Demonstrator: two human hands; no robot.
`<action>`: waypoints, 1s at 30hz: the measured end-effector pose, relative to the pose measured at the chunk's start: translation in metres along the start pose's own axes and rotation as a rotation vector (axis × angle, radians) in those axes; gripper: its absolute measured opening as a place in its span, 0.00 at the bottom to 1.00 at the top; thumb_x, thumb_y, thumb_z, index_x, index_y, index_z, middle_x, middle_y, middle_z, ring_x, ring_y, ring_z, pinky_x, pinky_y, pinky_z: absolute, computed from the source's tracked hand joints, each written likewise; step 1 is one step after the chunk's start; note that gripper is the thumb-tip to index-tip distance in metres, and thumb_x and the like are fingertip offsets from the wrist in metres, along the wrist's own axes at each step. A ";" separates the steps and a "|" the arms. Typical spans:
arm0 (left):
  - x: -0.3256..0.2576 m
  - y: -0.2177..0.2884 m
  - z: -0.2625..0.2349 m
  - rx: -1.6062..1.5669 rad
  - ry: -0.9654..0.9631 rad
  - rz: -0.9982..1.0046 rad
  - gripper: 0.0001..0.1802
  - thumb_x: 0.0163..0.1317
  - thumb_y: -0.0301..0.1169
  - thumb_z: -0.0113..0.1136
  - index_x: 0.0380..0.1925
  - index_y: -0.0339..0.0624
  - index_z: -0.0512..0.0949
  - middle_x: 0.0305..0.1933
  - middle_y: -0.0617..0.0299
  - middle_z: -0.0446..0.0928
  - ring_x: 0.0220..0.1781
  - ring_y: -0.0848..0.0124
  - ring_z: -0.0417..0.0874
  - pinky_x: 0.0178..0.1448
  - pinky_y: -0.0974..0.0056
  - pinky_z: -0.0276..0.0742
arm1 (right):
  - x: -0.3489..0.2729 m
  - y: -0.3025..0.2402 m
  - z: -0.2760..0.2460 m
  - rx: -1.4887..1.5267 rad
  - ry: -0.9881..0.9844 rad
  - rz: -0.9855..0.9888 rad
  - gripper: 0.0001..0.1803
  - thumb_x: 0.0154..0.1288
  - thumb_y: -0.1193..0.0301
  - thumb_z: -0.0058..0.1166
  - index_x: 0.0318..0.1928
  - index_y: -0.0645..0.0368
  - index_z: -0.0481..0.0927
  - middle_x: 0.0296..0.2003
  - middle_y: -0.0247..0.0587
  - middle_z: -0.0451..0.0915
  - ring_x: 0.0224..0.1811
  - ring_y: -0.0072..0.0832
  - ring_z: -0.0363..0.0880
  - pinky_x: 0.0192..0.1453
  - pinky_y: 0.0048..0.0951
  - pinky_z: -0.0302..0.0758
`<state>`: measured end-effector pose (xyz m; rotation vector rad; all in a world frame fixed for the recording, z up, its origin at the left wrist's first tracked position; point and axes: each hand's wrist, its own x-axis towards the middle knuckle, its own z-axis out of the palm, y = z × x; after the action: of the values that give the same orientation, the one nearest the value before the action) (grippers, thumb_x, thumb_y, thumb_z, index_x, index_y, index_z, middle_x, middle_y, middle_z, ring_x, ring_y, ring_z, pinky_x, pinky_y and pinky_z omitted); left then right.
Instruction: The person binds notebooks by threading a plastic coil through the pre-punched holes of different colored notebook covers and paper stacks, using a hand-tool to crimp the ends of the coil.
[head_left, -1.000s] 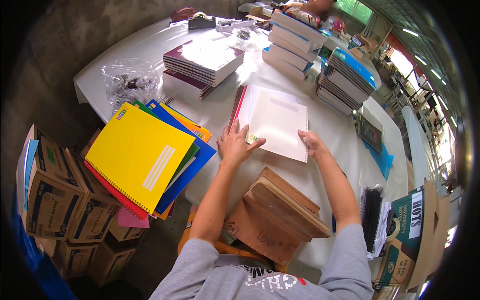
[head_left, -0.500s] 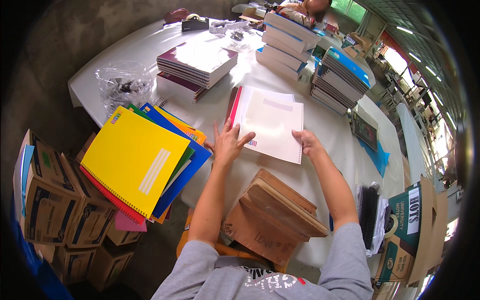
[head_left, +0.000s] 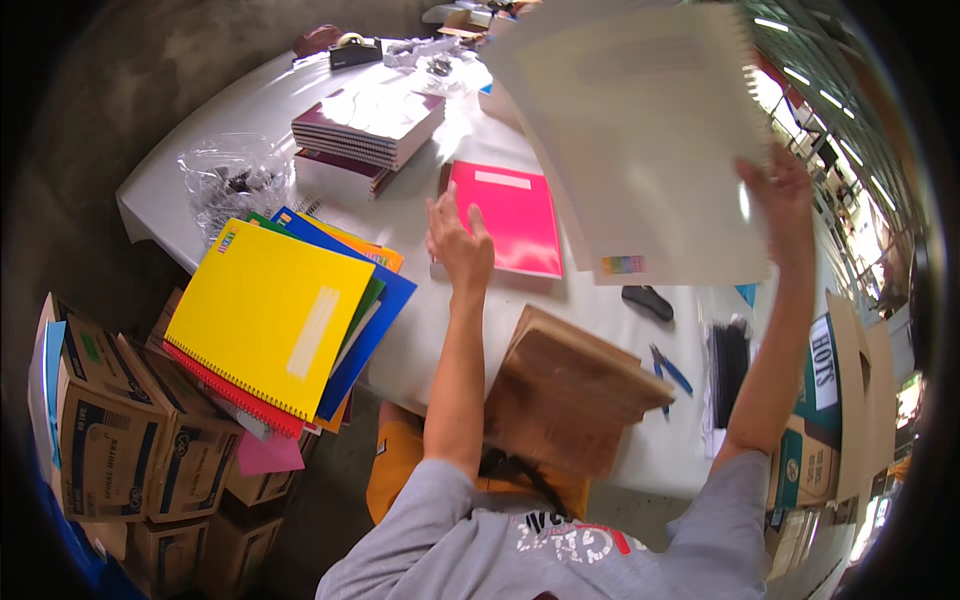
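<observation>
A white spiral notebook is raised off the table in my right hand, which grips it by its coil-bound right edge. Looser white sheets or covers fan out along its left side, blurred by motion. On the table lies a bright pink notebook with a pale label strip. My left hand rests at the pink notebook's left edge, fingers stretched out and thumb over the cover. Left of that hand is a stack of coloured spiral notebooks, a yellow one on top.
Near me stands a brown cardboard piece, with blue-handled pliers and a black object beyond it. Maroon notebooks and a clear plastic bag sit farther back. Cartons flank the table's left; black coils lie right.
My right hand has lifted the white notebook up and to the right, uncovering the pink one. My left hand has stayed beside the pile. The pliers and black object now show.
</observation>
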<state>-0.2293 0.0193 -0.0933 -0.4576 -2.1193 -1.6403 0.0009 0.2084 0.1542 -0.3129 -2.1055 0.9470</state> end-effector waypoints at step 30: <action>-0.126 0.091 -0.161 -0.772 -0.532 0.086 0.22 0.53 0.15 0.61 0.48 0.34 0.67 0.47 0.56 0.72 0.48 0.71 0.75 0.51 0.66 0.71 | -0.264 -0.004 0.029 0.431 0.315 0.101 0.22 0.50 0.76 0.67 0.44 0.64 0.70 0.32 0.38 0.78 0.35 0.21 0.78 0.43 0.22 0.77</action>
<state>-0.0558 -0.1146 -0.0477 -1.3177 -1.6397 -2.4533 0.1534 0.0582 -0.0035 -0.3227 -1.5675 1.2889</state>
